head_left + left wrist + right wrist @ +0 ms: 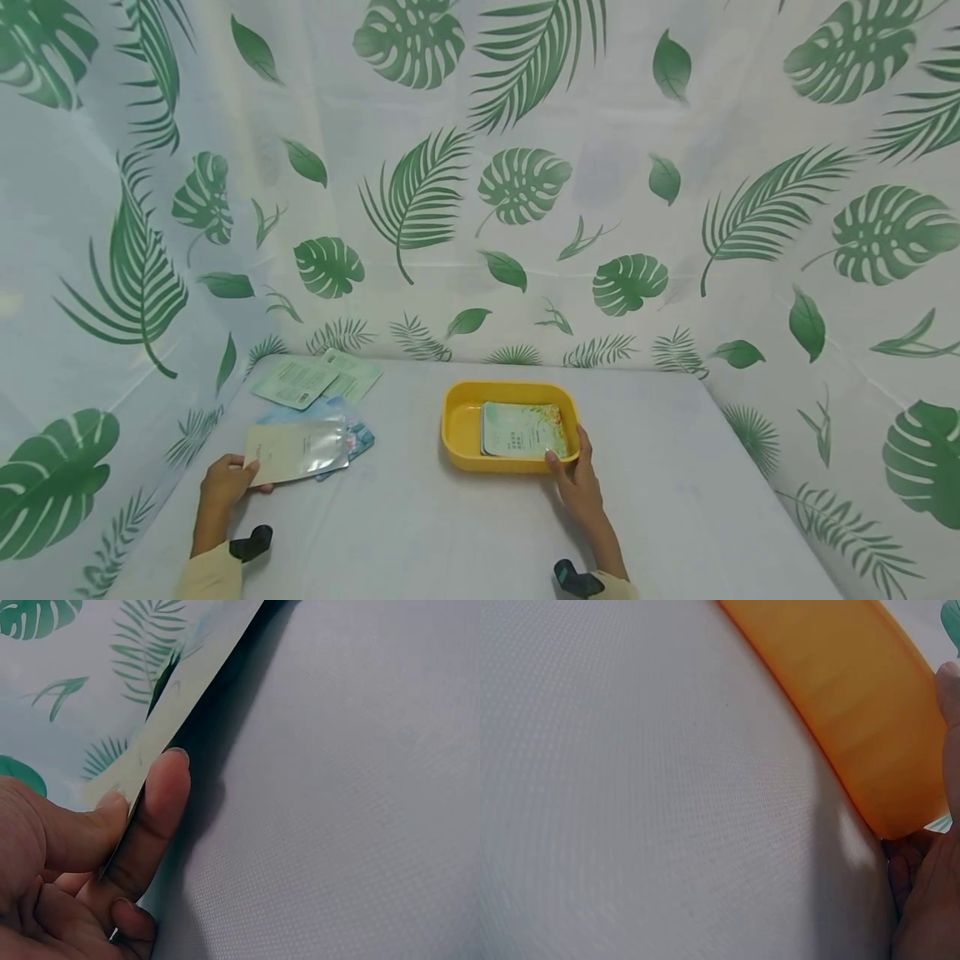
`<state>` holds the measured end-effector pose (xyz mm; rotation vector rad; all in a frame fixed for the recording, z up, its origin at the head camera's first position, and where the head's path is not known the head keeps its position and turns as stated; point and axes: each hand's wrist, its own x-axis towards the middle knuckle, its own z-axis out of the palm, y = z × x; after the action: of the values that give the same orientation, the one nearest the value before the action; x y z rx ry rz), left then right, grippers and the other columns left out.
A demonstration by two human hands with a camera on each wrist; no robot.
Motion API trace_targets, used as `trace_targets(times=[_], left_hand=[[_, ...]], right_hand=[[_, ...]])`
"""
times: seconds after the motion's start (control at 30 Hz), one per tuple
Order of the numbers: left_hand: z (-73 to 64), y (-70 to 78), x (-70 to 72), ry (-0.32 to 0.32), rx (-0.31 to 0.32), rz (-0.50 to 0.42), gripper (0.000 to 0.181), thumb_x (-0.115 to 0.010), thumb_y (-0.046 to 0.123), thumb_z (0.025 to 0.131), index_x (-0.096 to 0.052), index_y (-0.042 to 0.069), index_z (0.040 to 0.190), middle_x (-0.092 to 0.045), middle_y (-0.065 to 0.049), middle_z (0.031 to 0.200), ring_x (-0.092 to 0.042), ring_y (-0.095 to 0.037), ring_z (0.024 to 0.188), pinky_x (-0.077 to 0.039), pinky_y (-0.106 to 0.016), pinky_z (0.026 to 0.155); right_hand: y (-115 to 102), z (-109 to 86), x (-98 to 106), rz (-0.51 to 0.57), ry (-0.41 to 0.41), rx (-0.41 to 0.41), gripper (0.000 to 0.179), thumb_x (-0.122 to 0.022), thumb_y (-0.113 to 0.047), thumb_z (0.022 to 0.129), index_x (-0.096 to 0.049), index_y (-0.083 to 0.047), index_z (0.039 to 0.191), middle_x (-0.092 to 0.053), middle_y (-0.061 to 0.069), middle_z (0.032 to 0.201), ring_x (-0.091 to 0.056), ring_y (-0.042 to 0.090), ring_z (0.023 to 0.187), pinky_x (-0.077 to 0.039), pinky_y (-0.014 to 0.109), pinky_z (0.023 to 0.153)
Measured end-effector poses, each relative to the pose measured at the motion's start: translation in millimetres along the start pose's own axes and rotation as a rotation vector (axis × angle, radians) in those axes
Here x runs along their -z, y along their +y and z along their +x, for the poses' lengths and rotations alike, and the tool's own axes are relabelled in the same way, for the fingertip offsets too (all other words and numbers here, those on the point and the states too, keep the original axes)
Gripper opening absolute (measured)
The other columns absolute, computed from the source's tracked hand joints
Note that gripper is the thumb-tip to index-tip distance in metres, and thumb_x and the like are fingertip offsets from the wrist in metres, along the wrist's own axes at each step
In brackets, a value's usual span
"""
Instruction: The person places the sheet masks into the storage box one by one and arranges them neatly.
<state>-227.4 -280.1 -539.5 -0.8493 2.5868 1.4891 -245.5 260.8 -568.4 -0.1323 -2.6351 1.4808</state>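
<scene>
Head view: your left hand (227,485) pinches the edge of a flat, rectangular cream-and-silver sachet (292,452) over blue printed packets (363,432) at left; your right hand (577,482) grips the near right corner of a yellow, round-cornered plastic tray (450,427) holding a pale-green, flower-printed packet (522,429).

The left grip (223,485) pinches a packet (288,450) (cream, partly shiny).

Head view forward-down; wrist views close; head, right share tray (464,427)
</scene>
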Motion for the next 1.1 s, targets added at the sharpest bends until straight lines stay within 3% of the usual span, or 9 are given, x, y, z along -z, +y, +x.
trace_targets(times=[0.2, 0.3, 0.5, 0.77, 0.9, 1.1], left_hand=[[-2.6, 0.4, -1.5, 0.021, -0.003, -0.012, 0.037, -0.049, 0.016, 0.1, -0.044, -0.014, 0.12, -0.051, -0.031, 0.109, -0.043, -0.036, 0.092, -0.035, -0.037, 0.07], [-2.9, -0.9, -2.8, 0.036, -0.006, -0.001, 0.037, -0.049, 0.017, 0.099, -0.044, -0.014, 0.119, -0.054, -0.032, 0.105, -0.045, -0.037, 0.091, -0.036, -0.037, 0.07], [-1.3, -2.3, -7.9, 0.066, -0.024, 0.07, 0.043, -0.047, 0.018, 0.098, -0.044, -0.018, 0.122, -0.055, -0.035, 0.108, -0.049, -0.043, 0.099, -0.043, -0.052, 0.082], [-0.2, -0.2, -5.3, 0.048, -0.033, 0.104, 0.057, -0.052, 0.026, 0.097, -0.043, -0.022, 0.126, -0.047, -0.041, 0.125, -0.046, -0.052, 0.113, -0.037, -0.062, 0.098], [-1.1, 1.5, -5.0, 0.046, -0.036, 0.097, 0.052, -0.053, 0.023, 0.097, -0.046, -0.02, 0.123, -0.05, -0.039, 0.119, -0.048, -0.049, 0.107, -0.04, -0.059, 0.091], [-3.4, 4.6, -8.4, 0.086, -0.026, 0.051, 0.037, -0.052, 0.017, 0.098, -0.048, -0.014, 0.119, -0.054, -0.032, 0.107, -0.046, -0.039, 0.095, -0.04, -0.045, 0.078]], right_hand=[[0.1, -0.1, 0.0, 0.001, -0.012, -0.001, 0.084, -0.054, -0.044, 0.098, 0.0, -0.021, 0.157, -0.012, 0.02, 0.163, -0.017, 0.044, 0.148, -0.017, 0.061, 0.116], [0.7, -0.3, 0.2, -0.005, -0.014, -0.002, 0.084, -0.055, -0.042, 0.098, 0.001, -0.022, 0.157, -0.012, 0.021, 0.163, -0.017, 0.044, 0.148, -0.017, 0.062, 0.116], [1.0, -0.6, 0.9, -0.006, -0.015, -0.007, 0.084, -0.054, -0.045, 0.098, 0.001, -0.023, 0.157, -0.012, 0.02, 0.163, -0.016, 0.045, 0.148, -0.017, 0.063, 0.116], [0.2, 0.2, 0.9, 0.003, -0.021, -0.014, 0.085, -0.053, -0.048, 0.097, 0.002, -0.023, 0.157, -0.01, 0.02, 0.163, -0.014, 0.044, 0.148, -0.015, 0.062, 0.116], [-0.2, 0.3, 0.4, 0.002, -0.021, -0.02, 0.085, -0.054, -0.046, 0.098, 0.002, -0.023, 0.157, -0.01, 0.02, 0.163, -0.014, 0.044, 0.148, -0.015, 0.062, 0.117], [-1.4, -0.3, 0.7, 0.0, -0.017, -0.015, 0.084, -0.055, -0.043, 0.098, 0.001, -0.023, 0.157, -0.011, 0.021, 0.163, -0.015, 0.045, 0.148, -0.016, 0.062, 0.116]])
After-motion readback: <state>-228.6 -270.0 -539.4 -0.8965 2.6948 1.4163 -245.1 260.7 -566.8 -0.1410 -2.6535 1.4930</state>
